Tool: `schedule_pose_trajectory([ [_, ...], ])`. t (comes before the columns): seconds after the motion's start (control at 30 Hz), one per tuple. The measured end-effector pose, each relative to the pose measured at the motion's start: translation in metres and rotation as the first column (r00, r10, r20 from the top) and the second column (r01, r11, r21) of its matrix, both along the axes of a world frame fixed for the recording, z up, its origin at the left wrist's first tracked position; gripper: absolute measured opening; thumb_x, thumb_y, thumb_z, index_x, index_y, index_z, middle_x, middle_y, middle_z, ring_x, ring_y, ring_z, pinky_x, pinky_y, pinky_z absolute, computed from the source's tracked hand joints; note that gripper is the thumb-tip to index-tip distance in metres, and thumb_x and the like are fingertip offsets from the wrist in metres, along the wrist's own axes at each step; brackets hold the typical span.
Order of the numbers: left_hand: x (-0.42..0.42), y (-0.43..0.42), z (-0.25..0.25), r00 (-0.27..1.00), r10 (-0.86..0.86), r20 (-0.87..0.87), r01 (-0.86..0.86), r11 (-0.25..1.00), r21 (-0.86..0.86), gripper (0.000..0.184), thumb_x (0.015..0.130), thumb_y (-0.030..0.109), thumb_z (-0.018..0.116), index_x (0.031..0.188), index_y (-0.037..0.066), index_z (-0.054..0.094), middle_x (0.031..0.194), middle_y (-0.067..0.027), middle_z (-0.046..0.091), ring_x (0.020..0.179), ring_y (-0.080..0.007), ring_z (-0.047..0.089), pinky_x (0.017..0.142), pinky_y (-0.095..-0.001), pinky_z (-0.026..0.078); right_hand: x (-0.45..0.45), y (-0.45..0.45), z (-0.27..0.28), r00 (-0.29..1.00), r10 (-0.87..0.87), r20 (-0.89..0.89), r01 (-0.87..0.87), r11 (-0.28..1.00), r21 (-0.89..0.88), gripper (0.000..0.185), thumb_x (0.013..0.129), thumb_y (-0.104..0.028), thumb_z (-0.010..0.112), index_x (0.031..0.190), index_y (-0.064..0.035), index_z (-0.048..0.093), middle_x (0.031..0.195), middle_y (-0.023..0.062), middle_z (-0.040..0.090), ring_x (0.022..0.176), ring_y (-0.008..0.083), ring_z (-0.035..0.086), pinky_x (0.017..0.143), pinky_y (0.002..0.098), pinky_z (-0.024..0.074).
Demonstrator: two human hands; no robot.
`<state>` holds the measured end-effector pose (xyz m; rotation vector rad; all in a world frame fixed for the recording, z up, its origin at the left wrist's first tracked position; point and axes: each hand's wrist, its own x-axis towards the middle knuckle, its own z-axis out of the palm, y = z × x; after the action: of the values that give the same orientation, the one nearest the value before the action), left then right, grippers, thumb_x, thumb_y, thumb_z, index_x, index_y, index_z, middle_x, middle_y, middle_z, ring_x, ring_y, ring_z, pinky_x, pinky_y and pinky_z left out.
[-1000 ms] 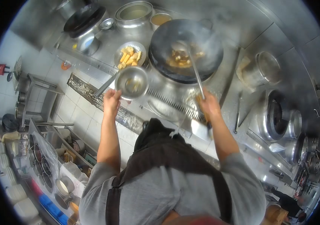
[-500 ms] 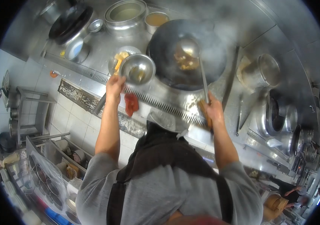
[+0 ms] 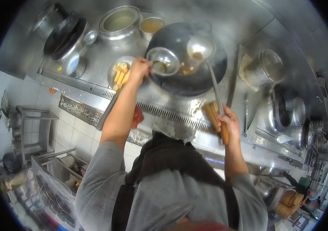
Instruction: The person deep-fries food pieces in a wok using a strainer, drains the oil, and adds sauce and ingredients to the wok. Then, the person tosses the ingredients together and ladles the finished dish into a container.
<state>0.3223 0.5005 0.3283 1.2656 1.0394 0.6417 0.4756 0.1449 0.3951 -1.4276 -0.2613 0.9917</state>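
My left hand (image 3: 141, 68) pinches the rim of a small metal bowl (image 3: 170, 57), held over the left side of a dark wok (image 3: 183, 85). A little yellowish liquid shows in the bowl. My right hand (image 3: 229, 122) is closed round the wooden handle of a ladle (image 3: 201, 45). The ladle's head is over the wok's far right part, with some brown food or liquid in it. Small pale and brown food pieces (image 3: 187, 70) lie in the wok. A bamboo brush (image 3: 211, 113) rests beside the right hand, partly hidden by the ladle handle.
Left of the wok stands a perforated dish with yellow pieces (image 3: 121, 73). Behind are a large metal pot (image 3: 118, 31) and a small pot of brown liquid (image 3: 151, 26). A metal container (image 3: 264, 67) stands right. A red cloth (image 3: 137, 117) hangs at the front edge. Steam rises.
My left hand has moved the bowl rightward, from beside the wok to over it. The ladle has lifted from the food, and its handle end has come nearer to me.
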Motion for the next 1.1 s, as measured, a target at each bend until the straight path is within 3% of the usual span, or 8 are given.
schedule_pose_trajectory([
  [0.33,0.068,-0.012,-0.042,0.977,-0.21,0.035,0.211,0.937,-0.278,0.014,0.081,0.004,0.06,0.09,-0.006,0.055,0.074,-0.0127,0.06,0.061,-0.0198,0.061,0.047,-0.0246,0.039,-0.014,-0.019,0.016,0.968,0.161,0.19,-0.145,0.985,-0.099,0.06,0.073,0.002,0.057,0.131,0.004,0.042,0.085,0.0093,0.06,0.054,0.0104,0.05,0.045,0.0222,0.0406],
  [0.63,0.07,0.001,-0.051,0.987,-0.156,0.043,0.162,0.936,-0.312,0.012,0.08,0.004,0.059,0.086,-0.006,0.056,0.072,-0.0191,0.061,0.058,-0.0253,0.063,0.047,-0.0281,0.047,-0.013,-0.043,0.027,0.676,0.362,0.642,-0.108,0.91,-0.4,0.061,0.072,-0.002,0.06,0.13,0.0037,0.042,0.093,0.0214,0.062,0.069,0.0202,0.058,0.067,0.0294,0.0469],
  [0.67,0.071,0.001,-0.041,0.986,-0.16,0.043,0.166,0.937,-0.308,0.012,0.08,0.004,0.059,0.086,-0.006,0.056,0.072,-0.0191,0.061,0.058,-0.0253,0.063,0.047,-0.0281,0.047,-0.009,-0.051,0.02,0.653,0.347,0.673,-0.067,0.912,-0.405,0.06,0.072,-0.001,0.059,0.13,0.003,0.043,0.096,0.023,0.061,0.07,0.0227,0.059,0.068,0.0305,0.0471],
  [0.7,0.074,0.0,-0.023,0.952,-0.199,-0.231,0.216,0.975,0.052,0.012,0.079,0.004,0.059,0.087,-0.005,0.055,0.076,-0.0211,0.061,0.06,-0.0304,0.063,0.05,-0.033,0.049,-0.008,-0.055,0.017,0.629,0.331,0.703,-0.024,0.913,-0.408,0.06,0.072,0.0,0.058,0.129,0.0024,0.044,0.099,0.0247,0.06,0.072,0.0252,0.061,0.068,0.0316,0.0473],
  [0.73,0.077,-0.003,-0.011,0.866,-0.124,-0.484,0.335,0.863,0.379,0.013,0.077,0.004,0.059,0.087,-0.003,0.055,0.08,-0.0231,0.061,0.061,-0.0354,0.063,0.054,-0.0379,0.051,-0.01,-0.059,0.019,0.605,0.365,0.708,0.016,0.883,-0.468,0.06,0.071,0.002,0.057,0.129,0.0009,0.044,0.098,0.0251,0.06,0.075,0.0318,0.062,0.07,0.0356,0.048],
  [0.77,0.079,-0.006,-0.008,0.864,-0.128,-0.487,0.342,0.859,0.381,0.013,0.077,0.004,0.059,0.087,-0.003,0.055,0.08,-0.0231,0.061,0.061,-0.0354,0.063,0.054,-0.0379,0.051,-0.01,-0.066,0.015,0.609,0.358,0.708,0.02,0.885,-0.465,0.06,0.071,0.002,0.057,0.129,0.0009,0.044,0.098,0.0251,0.06,0.075,0.0318,0.062,0.07,0.0356,0.048],
  [0.83,0.083,-0.01,-0.003,0.899,0.099,-0.427,0.393,0.249,0.885,0.015,0.074,0.003,0.057,0.087,-0.001,0.052,0.088,-0.0243,0.059,0.066,-0.042,0.061,0.063,-0.0457,0.052,-0.002,-0.088,-0.005,0.481,0.4,0.78,0.038,0.879,-0.475,0.061,0.07,0.004,0.056,0.129,0.0005,0.044,0.095,0.0245,0.059,0.076,0.0366,0.061,0.071,0.0395,0.048],
  [1.1,0.082,-0.046,0.022,0.748,0.124,-0.652,0.663,-0.174,0.728,0.012,0.074,0.004,0.05,0.086,0.0,0.052,0.092,-0.0227,0.054,0.062,-0.0346,0.064,0.055,-0.0405,0.054,0.013,-0.126,-0.056,0.236,0.455,0.859,0.052,0.877,-0.478,0.065,0.068,0.004,0.055,0.131,-0.0032,0.042,0.087,0.0218,0.056,0.072,0.0396,0.059,0.063,0.0471,0.0482],
])
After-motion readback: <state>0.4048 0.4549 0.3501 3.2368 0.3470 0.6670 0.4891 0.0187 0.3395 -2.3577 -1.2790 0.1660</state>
